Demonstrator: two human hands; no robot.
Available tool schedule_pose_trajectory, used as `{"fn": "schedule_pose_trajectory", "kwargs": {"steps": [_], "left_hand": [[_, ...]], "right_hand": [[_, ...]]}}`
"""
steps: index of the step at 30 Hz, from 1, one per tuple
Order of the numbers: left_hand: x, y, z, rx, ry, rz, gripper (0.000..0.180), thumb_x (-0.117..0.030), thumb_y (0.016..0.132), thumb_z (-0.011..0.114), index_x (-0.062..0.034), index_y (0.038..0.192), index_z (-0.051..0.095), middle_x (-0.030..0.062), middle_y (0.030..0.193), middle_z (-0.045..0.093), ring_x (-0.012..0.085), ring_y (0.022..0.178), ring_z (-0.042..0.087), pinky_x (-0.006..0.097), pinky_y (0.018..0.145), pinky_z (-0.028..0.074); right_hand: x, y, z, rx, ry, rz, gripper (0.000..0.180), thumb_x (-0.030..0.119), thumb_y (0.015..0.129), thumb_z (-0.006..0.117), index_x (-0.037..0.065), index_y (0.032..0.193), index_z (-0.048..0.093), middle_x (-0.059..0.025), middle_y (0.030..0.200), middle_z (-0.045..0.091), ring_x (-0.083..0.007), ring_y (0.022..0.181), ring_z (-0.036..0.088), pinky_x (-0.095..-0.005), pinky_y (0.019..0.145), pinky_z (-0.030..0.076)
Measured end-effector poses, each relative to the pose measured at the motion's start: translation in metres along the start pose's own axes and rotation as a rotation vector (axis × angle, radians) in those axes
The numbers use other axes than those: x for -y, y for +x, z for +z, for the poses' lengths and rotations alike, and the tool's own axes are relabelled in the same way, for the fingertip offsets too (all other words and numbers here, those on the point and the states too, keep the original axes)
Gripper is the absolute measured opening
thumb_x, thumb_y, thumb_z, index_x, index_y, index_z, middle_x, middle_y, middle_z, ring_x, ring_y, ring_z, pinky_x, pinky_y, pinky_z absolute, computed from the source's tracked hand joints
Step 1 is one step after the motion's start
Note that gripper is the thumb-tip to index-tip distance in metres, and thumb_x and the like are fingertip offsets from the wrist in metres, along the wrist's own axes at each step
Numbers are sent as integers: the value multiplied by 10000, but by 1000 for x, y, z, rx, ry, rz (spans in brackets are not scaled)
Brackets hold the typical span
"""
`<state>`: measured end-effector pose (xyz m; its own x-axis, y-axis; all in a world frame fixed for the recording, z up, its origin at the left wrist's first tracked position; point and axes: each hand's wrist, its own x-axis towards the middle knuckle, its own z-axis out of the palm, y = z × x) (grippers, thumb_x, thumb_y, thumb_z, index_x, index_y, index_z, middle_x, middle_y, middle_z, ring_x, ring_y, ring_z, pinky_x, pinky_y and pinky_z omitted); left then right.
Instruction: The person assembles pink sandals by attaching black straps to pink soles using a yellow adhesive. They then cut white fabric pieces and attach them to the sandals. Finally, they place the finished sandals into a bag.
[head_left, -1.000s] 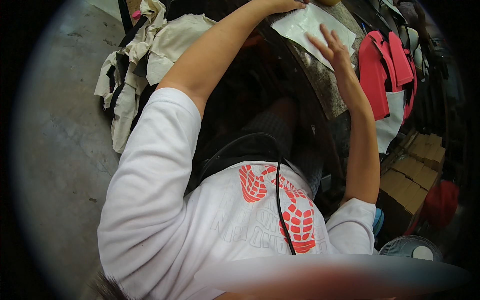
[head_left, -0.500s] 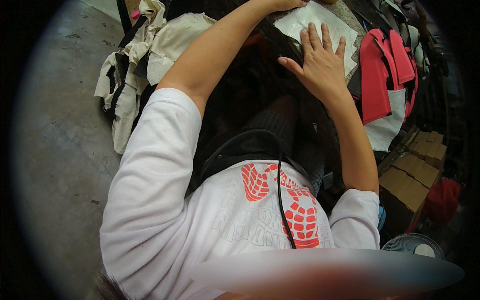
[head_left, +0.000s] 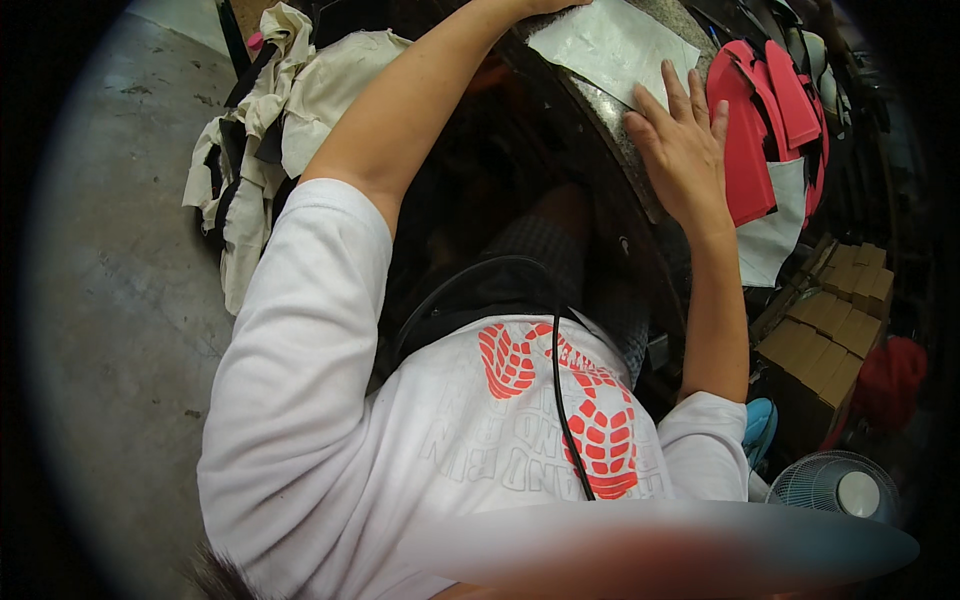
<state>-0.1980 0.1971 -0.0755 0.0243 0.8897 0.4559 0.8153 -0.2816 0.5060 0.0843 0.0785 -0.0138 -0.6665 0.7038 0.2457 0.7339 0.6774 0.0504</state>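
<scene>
A shiny white sheet (head_left: 612,48) with an uneven outline lies on a speckled grey slab (head_left: 603,103) at the top of the view. My right hand (head_left: 688,150) rests by the sheet's near right corner, fingers stretched out and thumb apart, the fingertips overlapping its edge. Nothing is held in it. My left hand (head_left: 548,5) reaches to the far left side of the same sheet. The upper picture border cuts it off, so its fingers are mostly hidden.
Right of the slab lie stacked pink-red cut pieces (head_left: 745,150) over a white piece (head_left: 775,235). Cardboard boxes (head_left: 820,345) and a fan (head_left: 840,490) stand lower right. Cream fabric (head_left: 340,85) hangs at left above the concrete floor (head_left: 120,300). A black cable (head_left: 560,400) crosses my shirt.
My right hand has slid rightward from the middle of the sheet to its near right corner, uncovering more of it. The whole view has shifted slightly. My left hand stays by the sheet's far side.
</scene>
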Motion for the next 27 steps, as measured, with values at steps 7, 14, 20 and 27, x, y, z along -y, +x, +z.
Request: {"fn": "schedule_pose_trajectory", "kwargs": {"steps": [7, 14, 20, 27], "left_hand": [[-4, 1, -3, 9, 16, -10, 242, -281, 821, 696, -163, 1018, 773, 155, 1124, 630, 358, 1135, 577, 445, 1003, 469], [-7, -1, -6, -5, 22, -14, 246, -285, 824, 697, -171, 1029, 770, 148, 1118, 633, 349, 1135, 580, 440, 998, 471], [-5, 0, -7, 25, 6, -11, 254, -284, 824, 702, -170, 1041, 768, 145, 1104, 636, 346, 1114, 590, 438, 984, 481], [-3, 2, -8, 61, 3, -25, 265, -283, 825, 699, -164, 1052, 769, 150, 1098, 634, 348, 1108, 592, 433, 981, 482]], "right_hand": [[-7, -12, 7, -15, 64, -210, 658, 649, 999, 373, 161, 1337, 657, -57, 1547, 471, -289, 1515, 270, -620, 1202, 74], [-6, 8, 15, -45, -96, -155, 546, 565, 1037, 372, 207, 1332, 660, -90, 1555, 454, -331, 1507, 277, -617, 1204, 73], [-13, -8, 2, 98, 514, -190, 520, 524, 1052, 353, 211, 1296, 689, -69, 1564, 446, -330, 1506, 274, -560, 1226, 63], [-51, 21, -7, 81, -576, -140, 682, 643, 1012, 326, 159, 1405, 603, -37, 1582, 424, -246, 1542, 206, -509, 1241, 48]]}}
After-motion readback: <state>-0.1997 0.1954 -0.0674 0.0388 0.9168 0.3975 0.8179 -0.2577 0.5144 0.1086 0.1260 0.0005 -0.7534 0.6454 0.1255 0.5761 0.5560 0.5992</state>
